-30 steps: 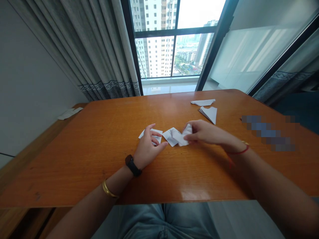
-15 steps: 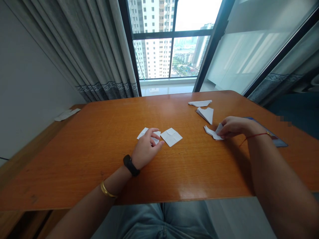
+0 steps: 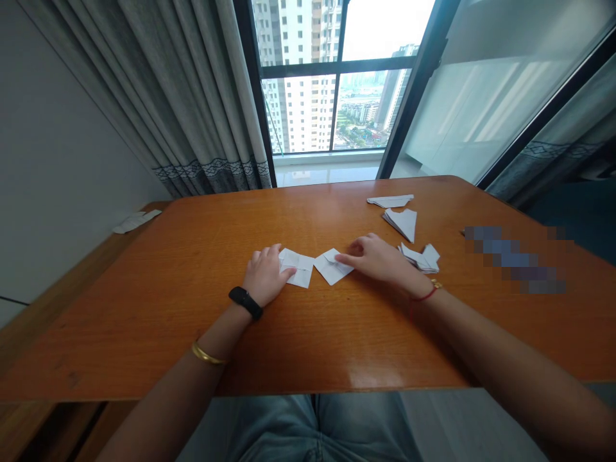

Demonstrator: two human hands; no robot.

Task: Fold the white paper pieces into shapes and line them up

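Two folded white paper squares lie side by side on the table, their nearest corners almost meeting. My left hand (image 3: pixel 266 276) rests at the left edge of the left paper square (image 3: pixel 301 272), its thumb lying on top and its fingers apart from the thumb. Over the right paper square (image 3: pixel 333 273) is my right hand (image 3: pixel 378 258), with the thumb stretched across its upper right part and the other fingers loosely bent. Beyond the right wrist sits a folded paper piece (image 3: pixel 427 260) with a flap sticking up, partly hidden by the hand.
Farther back on the wooden table (image 3: pixel 216 224) lie a fan-shaped folded paper (image 3: pixel 403 222) and a long, narrow folded paper (image 3: pixel 390 201). A blurred flat item (image 3: pixel 514 260) is at the right. More paper (image 3: pixel 136 222) rests on the ledge at the left.
My right hand has let go of the folded paper at the right and moved left to the right square. My left hand has shifted slightly left, uncovering more of the left square.
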